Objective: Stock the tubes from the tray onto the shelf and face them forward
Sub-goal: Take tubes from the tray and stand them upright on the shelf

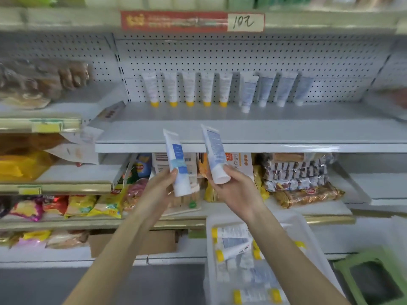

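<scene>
Left hand (164, 183) gripping blue-labelled tube (178, 164); right hand (235, 188) gripping white-capped tube (214, 154), both raised before shelf (286, 133), above tray (308, 234).

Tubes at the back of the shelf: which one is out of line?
The white-capped tube next to the yellow-capped tubes; it stands forward of the row.

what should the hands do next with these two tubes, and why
Probably the right hand should lift its tube onto the shelf and stand it cap down, label forward, beside the white-capped tubes. The left hand grips a second tube; neither is on the shelf yet; bare shelf shows right of that row.
</scene>
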